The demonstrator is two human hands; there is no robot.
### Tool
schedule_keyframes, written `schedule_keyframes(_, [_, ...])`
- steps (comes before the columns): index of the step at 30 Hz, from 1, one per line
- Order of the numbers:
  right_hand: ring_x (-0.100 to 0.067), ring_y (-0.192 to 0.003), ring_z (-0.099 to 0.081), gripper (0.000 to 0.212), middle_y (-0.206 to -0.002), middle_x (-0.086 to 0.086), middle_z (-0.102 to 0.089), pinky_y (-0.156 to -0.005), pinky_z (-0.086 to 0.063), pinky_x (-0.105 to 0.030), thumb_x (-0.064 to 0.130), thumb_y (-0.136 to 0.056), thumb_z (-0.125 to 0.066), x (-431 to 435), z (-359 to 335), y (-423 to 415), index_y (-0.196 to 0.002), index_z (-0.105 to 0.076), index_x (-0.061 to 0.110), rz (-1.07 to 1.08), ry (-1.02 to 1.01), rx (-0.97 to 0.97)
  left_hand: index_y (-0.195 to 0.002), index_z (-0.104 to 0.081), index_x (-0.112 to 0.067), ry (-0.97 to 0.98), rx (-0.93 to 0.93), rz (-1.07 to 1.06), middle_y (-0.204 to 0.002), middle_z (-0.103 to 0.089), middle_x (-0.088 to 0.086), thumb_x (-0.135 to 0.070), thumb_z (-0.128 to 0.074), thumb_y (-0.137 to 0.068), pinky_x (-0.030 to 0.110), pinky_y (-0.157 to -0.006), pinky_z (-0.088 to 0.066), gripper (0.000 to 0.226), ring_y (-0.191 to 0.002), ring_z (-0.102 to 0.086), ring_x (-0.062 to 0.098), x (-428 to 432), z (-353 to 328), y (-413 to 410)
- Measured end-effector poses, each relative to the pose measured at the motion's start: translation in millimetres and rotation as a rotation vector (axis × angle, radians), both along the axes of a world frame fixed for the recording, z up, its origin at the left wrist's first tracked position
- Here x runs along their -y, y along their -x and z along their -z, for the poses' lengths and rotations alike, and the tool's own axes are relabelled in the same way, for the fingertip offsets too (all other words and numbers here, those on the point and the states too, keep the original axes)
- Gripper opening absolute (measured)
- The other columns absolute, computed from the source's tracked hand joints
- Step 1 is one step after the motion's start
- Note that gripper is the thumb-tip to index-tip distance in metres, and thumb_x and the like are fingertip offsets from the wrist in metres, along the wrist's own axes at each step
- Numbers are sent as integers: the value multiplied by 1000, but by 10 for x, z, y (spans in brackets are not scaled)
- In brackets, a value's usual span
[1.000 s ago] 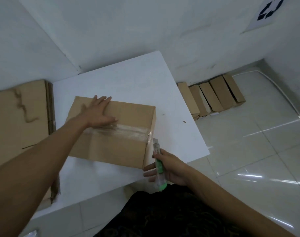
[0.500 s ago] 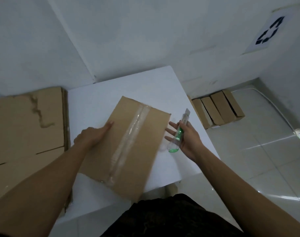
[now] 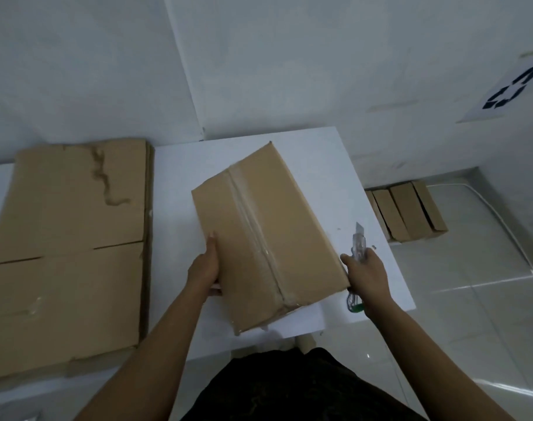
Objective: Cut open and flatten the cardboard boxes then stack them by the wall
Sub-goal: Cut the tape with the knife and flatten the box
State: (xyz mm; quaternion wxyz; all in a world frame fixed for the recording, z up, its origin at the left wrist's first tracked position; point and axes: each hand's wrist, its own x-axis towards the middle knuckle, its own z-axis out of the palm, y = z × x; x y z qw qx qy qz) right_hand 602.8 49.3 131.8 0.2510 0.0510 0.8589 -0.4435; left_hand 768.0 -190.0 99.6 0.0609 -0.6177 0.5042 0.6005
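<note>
The box (image 3: 259, 235) lies mid-worktop (image 3: 320, 165) with its tape (image 3: 253, 226) facing up, probably so that the blade can reach it. The left hand (image 3: 204, 268) braces its 9 o'clock side, thumb straight and other fingers hidden. At 3 o'clock the right hand (image 3: 368, 278) has its fingers closed round the knife (image 3: 358, 244), blade toward 12, away from the box.

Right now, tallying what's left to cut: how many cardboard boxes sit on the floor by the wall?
4, in a row right of the table: leftmost sliver, second, third, rightmost. The table may hide more.
</note>
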Motion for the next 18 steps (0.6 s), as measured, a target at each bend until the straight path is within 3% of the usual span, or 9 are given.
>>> schedule_keyframes(4, [-26,-71,-51,19,-89,-19,-55,-55,-46,-33,23,-94,-56,-3,100,-58,-93,-49,5,99,66,54,-150,-34,-11,125,-10,46,-144,-48,16,-78,-33,-90,50,-81,-54,90,-121,-54,39,-95,-40,91])
schedule_keyframes(7, [-27,-82,-60,15,-94,-16,-60,-67,-54,-39,16,-98,-57,83,130,104,-108,-53,6,356,288,237,-154,-25,-15,116,-48,25,-146,-46,12,-76,-49,-85,48,-76,-56,95,-123,-53,38,-174,-44,101])
schedule_keyframes(9, [-32,-98,-61,25,-105,-17,-58,-78,-55,-46,13,-102,-55,152,131,250,-126,-48,13,508,534,431,-158,-10,-20,123,-93,-42,-155,-36,9,-67,-58,-86,52,-86,-56,99,-131,-47,37,-225,-9,85])
schedule_keyframes(11, [-35,-105,-59,33,-114,-18,-56,-83,-54,-50,13,-104,-52,214,111,320,-135,-44,16,521,630,486,-158,12,-24,343,-118,-7,-166,-7,5,-49,-65,-91,53,-106,-42,105,-147,-27,34,-254,-23,77])
schedule_keyframes(12, [-36,-106,-61,32,-116,-20,-57,-83,-55,-52,12,-103,-53,240,98,311,-134,-45,14,491,635,477,-157,16,-27,541,-106,97,-167,8,2,-42,-65,-92,54,-112,-32,104,-152,-13,32,-235,-25,87])
schedule_keyframes(14, [-38,-106,-65,22,-115,-23,-62,-82,-57,-52,9,-102,-54,260,58,241,-123,-48,9,430,635,461,-157,14,-32,887,-84,439,-166,18,-1,-36,-60,-95,57,-118,-16,96,-153,7,31,-155,5,137])
schedule_keyframes(16, [-38,-104,-65,12,-109,-22,-64,-81,-57,-51,6,-101,-54,268,42,159,-112,-52,9,430,665,514,-159,2,-32,962,-23,783,-166,14,1,-40,-47,-101,63,-119,-7,77,-152,15,31,-101,70,205])
schedule_keyframes(18, [-38,-105,-65,10,-111,-22,-65,-85,-57,-51,4,-99,-56,283,32,110,-109,-55,7,451,708,565,-159,-5,-32,891,3,871,-166,14,1,-45,-36,-104,65,-118,-6,64,-151,19,26,-134,125,246])
